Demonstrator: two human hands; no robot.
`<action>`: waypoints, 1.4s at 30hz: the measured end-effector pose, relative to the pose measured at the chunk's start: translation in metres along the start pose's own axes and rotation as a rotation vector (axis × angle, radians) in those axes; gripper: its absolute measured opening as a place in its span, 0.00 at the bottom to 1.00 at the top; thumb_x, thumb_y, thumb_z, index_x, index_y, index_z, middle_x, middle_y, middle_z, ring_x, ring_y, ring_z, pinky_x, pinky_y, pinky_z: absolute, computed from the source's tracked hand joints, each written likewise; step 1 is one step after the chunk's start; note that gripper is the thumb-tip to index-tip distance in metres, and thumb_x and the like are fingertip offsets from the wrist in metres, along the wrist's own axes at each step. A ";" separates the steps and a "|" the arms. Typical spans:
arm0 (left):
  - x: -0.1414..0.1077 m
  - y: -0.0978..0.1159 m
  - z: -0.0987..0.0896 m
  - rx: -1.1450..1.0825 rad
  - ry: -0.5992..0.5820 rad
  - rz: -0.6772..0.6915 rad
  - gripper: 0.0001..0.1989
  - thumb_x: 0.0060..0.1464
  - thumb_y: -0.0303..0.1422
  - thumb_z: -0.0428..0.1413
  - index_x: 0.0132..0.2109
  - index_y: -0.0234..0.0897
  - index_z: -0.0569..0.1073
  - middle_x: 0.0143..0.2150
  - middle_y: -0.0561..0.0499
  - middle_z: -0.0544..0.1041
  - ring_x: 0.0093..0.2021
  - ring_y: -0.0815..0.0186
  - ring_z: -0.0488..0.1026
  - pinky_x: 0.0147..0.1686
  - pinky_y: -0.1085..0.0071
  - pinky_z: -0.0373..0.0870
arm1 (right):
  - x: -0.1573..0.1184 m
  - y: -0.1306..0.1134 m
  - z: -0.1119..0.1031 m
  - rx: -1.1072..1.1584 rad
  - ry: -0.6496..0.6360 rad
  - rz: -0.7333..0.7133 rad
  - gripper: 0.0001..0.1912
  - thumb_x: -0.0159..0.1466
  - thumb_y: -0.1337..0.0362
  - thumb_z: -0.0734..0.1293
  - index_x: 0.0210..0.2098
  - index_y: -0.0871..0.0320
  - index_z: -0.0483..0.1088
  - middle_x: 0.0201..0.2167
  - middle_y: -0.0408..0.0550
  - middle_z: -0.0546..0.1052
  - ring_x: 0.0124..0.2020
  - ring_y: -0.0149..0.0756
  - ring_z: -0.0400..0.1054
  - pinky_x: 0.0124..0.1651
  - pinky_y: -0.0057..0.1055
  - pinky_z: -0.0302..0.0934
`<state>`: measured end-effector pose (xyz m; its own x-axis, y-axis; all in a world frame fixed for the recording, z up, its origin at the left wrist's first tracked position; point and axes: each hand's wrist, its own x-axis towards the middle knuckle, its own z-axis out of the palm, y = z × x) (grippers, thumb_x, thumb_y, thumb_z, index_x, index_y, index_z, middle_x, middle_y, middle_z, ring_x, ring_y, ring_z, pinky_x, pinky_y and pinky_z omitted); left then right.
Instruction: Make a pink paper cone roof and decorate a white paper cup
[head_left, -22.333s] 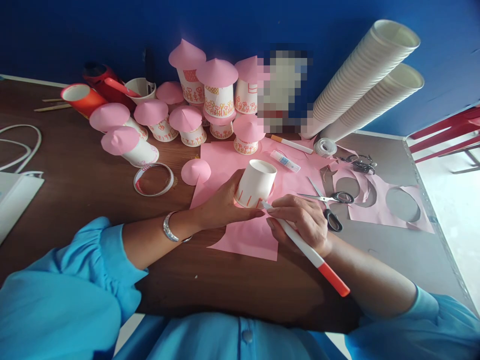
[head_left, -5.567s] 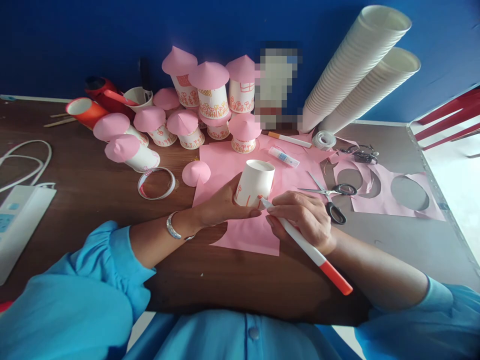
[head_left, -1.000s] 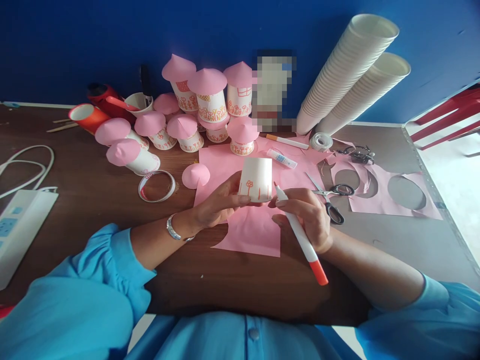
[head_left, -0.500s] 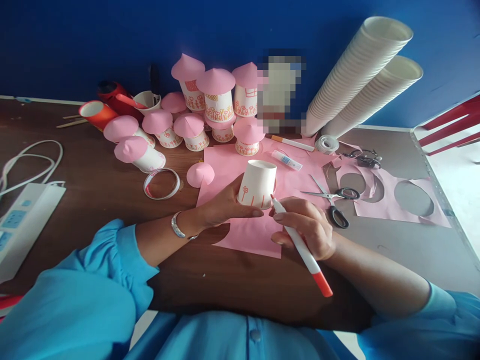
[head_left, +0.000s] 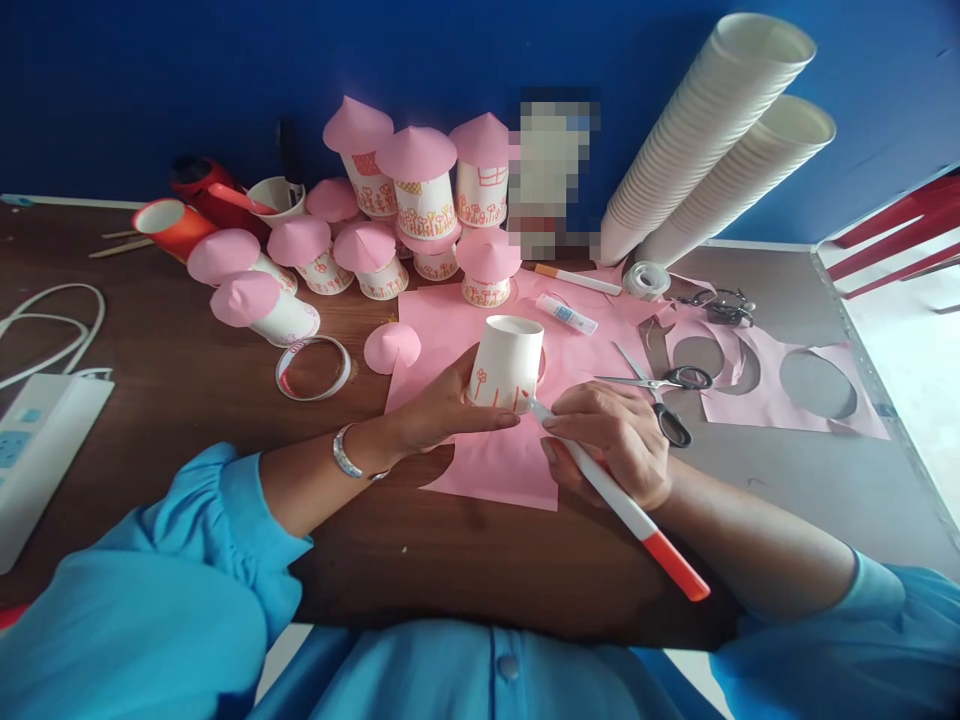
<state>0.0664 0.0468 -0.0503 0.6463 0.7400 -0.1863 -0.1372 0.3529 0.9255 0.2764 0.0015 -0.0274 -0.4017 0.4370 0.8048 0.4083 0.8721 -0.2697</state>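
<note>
My left hand (head_left: 442, 405) is closed around a white paper cup (head_left: 508, 350), held upside down above the pink paper. The cup's side bears a small red flower and several short red strokes along its lower edge. Between the fingers of my right hand (head_left: 619, 440) is a white marker (head_left: 615, 497) with a red end, its tip at the lower right of the cup. Behind the cup stand several decorated paper cups (head_left: 426, 208) with pink cone roofs. A loose pink paper cone (head_left: 392, 347) lies left of the cup.
Pink paper (head_left: 517, 475) spreads under my hands. Scissors (head_left: 667, 385), a glue tube (head_left: 568, 314), an orange-ended marker (head_left: 577, 279) and clear tape (head_left: 646, 281) lie beyond. Two tall cup stacks (head_left: 705, 140) lean on the blue wall. At left are a cup ring (head_left: 313, 367) and power strip (head_left: 56, 450).
The marker has tilted flatter, its red end swinging right, and its tip now meets the cup near the lower right. The whole view has shifted slightly. Both hands keep their holds.
</note>
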 end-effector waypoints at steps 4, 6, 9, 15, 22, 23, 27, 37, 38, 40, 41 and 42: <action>0.000 0.001 0.000 0.011 0.002 -0.013 0.33 0.46 0.38 0.73 0.56 0.41 0.69 0.45 0.49 0.77 0.46 0.59 0.74 0.46 0.62 0.72 | 0.000 0.000 0.000 -0.022 -0.012 -0.011 0.11 0.62 0.75 0.68 0.44 0.59 0.68 0.26 0.46 0.75 0.24 0.34 0.70 0.26 0.31 0.66; 0.000 0.000 0.000 0.016 -0.003 -0.020 0.33 0.46 0.38 0.73 0.56 0.41 0.68 0.45 0.49 0.77 0.46 0.59 0.75 0.46 0.62 0.72 | 0.000 0.000 0.000 -0.035 -0.018 -0.009 0.11 0.63 0.74 0.68 0.44 0.59 0.67 0.26 0.45 0.75 0.24 0.34 0.70 0.26 0.31 0.66; 0.000 -0.001 -0.001 0.026 -0.001 -0.024 0.33 0.46 0.38 0.73 0.56 0.41 0.68 0.45 0.49 0.77 0.46 0.59 0.75 0.46 0.62 0.72 | 0.000 0.000 0.000 -0.051 -0.028 -0.002 0.11 0.63 0.74 0.67 0.45 0.57 0.67 0.26 0.43 0.75 0.24 0.33 0.70 0.26 0.30 0.67; 0.000 0.000 0.000 0.024 -0.017 -0.035 0.32 0.47 0.37 0.73 0.56 0.41 0.68 0.45 0.50 0.76 0.45 0.61 0.74 0.46 0.63 0.72 | -0.001 0.001 0.001 -0.071 -0.028 0.001 0.11 0.64 0.73 0.66 0.45 0.56 0.67 0.26 0.42 0.75 0.24 0.33 0.71 0.27 0.30 0.68; -0.001 0.002 0.001 0.033 -0.011 -0.037 0.32 0.47 0.37 0.73 0.55 0.41 0.68 0.45 0.50 0.77 0.46 0.61 0.74 0.46 0.63 0.73 | -0.001 0.002 0.002 -0.074 -0.037 -0.007 0.11 0.64 0.74 0.66 0.44 0.57 0.67 0.25 0.43 0.75 0.24 0.34 0.71 0.27 0.30 0.68; -0.001 0.002 0.001 0.035 -0.012 -0.038 0.32 0.47 0.37 0.73 0.55 0.41 0.68 0.45 0.50 0.77 0.46 0.61 0.75 0.47 0.62 0.73 | -0.001 0.002 0.002 -0.077 -0.033 -0.005 0.11 0.64 0.74 0.66 0.45 0.57 0.67 0.25 0.43 0.75 0.24 0.34 0.71 0.27 0.30 0.67; 0.000 0.001 0.000 0.041 -0.016 -0.036 0.32 0.47 0.38 0.73 0.56 0.40 0.68 0.45 0.49 0.77 0.46 0.60 0.75 0.46 0.62 0.73 | -0.001 0.002 0.003 -0.076 -0.023 0.001 0.11 0.64 0.73 0.66 0.45 0.56 0.67 0.26 0.42 0.75 0.24 0.33 0.71 0.27 0.30 0.68; 0.001 -0.001 -0.001 0.020 0.005 -0.025 0.33 0.45 0.37 0.74 0.56 0.42 0.69 0.47 0.49 0.77 0.48 0.58 0.75 0.47 0.61 0.73 | 0.000 0.002 0.002 -0.066 -0.012 -0.004 0.13 0.62 0.75 0.67 0.45 0.58 0.68 0.26 0.44 0.74 0.25 0.35 0.70 0.26 0.31 0.67; 0.001 -0.001 -0.001 0.017 0.009 -0.025 0.33 0.45 0.37 0.74 0.56 0.42 0.69 0.47 0.49 0.77 0.48 0.58 0.75 0.48 0.61 0.73 | 0.000 0.002 0.002 -0.066 -0.011 -0.005 0.13 0.62 0.76 0.67 0.45 0.58 0.68 0.26 0.44 0.74 0.24 0.35 0.70 0.26 0.31 0.67; 0.000 -0.001 -0.001 0.016 0.007 -0.027 0.33 0.45 0.37 0.74 0.56 0.42 0.69 0.47 0.49 0.77 0.48 0.59 0.75 0.47 0.61 0.73 | -0.001 0.002 0.002 -0.065 -0.010 -0.006 0.13 0.62 0.76 0.67 0.44 0.58 0.68 0.26 0.43 0.74 0.24 0.34 0.70 0.26 0.31 0.67; 0.000 -0.001 0.000 0.018 0.008 -0.029 0.33 0.45 0.37 0.74 0.56 0.42 0.69 0.47 0.49 0.77 0.47 0.59 0.75 0.47 0.61 0.73 | -0.001 0.002 0.002 -0.066 -0.009 -0.008 0.13 0.62 0.76 0.67 0.44 0.58 0.68 0.26 0.43 0.74 0.24 0.34 0.70 0.26 0.31 0.67; 0.000 -0.001 0.000 0.019 0.011 -0.030 0.33 0.45 0.37 0.74 0.56 0.42 0.69 0.47 0.49 0.77 0.47 0.59 0.75 0.47 0.61 0.73 | -0.001 0.002 0.002 -0.067 -0.009 -0.009 0.13 0.61 0.76 0.67 0.44 0.58 0.68 0.26 0.43 0.73 0.24 0.34 0.70 0.26 0.31 0.67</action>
<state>0.0662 0.0466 -0.0514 0.6418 0.7354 -0.2174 -0.1038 0.3642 0.9255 0.2756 0.0032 -0.0298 -0.4130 0.4315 0.8020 0.4585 0.8594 -0.2262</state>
